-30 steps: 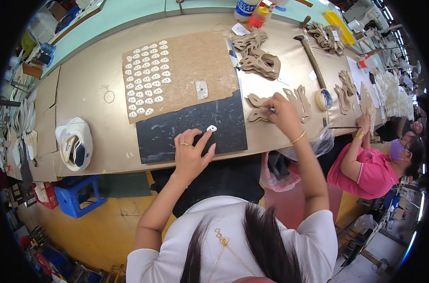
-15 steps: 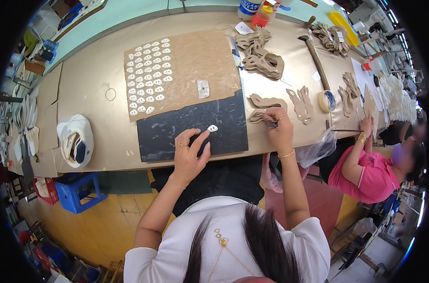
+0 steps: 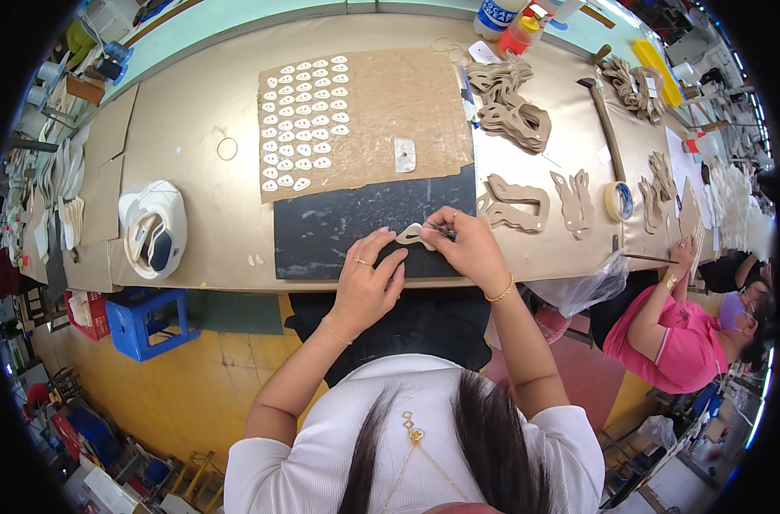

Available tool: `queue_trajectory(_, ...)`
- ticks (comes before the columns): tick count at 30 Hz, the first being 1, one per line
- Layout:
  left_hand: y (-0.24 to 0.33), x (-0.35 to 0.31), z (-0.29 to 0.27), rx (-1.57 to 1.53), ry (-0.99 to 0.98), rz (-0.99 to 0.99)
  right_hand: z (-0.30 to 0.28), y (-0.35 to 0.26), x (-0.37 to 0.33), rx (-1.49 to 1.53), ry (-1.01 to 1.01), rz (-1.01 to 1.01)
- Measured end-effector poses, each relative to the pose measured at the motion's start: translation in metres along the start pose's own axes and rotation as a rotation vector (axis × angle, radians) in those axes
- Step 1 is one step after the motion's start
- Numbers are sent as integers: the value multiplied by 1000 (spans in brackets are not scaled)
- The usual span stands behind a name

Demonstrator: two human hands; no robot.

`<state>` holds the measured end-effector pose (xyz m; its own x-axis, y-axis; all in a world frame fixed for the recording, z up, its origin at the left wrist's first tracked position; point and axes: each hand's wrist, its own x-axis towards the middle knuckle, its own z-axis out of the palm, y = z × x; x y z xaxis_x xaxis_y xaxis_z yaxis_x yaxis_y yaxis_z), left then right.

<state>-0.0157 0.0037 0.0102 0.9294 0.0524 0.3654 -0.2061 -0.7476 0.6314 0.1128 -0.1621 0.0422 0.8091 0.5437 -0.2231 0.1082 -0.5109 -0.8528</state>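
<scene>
On the black board (image 3: pixel 338 236) lies a small white oval piece (image 3: pixel 413 232), with a tan cut-out piece (image 3: pixel 403 239) over or around it; how the two overlap is unclear. My right hand (image 3: pixel 469 248) pinches the tan piece's right end, and a thin dark item, too hidden to name, shows between its fingers. From the left, my left hand (image 3: pixel 371 278) reaches a fingertip to the piece's edge, its fingers bent but apart. A brown sheet (image 3: pixel 390 94) behind carries rows of similar white pieces (image 3: pixel 302 99). Tan cut-outs (image 3: pixel 520 202) lie right of the board.
Stacked tan pieces (image 3: pixel 514 120), a hammer (image 3: pixel 608 128) and a tape roll (image 3: pixel 618 202) occupy the right side. A white cap-like object (image 3: pixel 153 230) sits left. Bottles (image 3: pixel 518 36) stand at the back. A co-worker in pink (image 3: pixel 668 338) works at right; a plastic bag (image 3: pixel 588 283) hangs nearby.
My right hand has moved left from the tan cut-outs to the white piece, bringing a tan piece. My left fingertip stays by the white piece. The whole view has shifted slightly.
</scene>
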Motion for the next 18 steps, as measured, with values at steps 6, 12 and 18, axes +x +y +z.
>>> queue_trajectory(6,1,0,3,24,6,-25,5,0,2,-95,69,22)
queue_trajectory(12,-2,1,2,139,-71,110,5,-4,3,-147,89,48)
queue_trajectory(18,-3,0,3,159,-95,132,6,-3,3,-186,96,59)
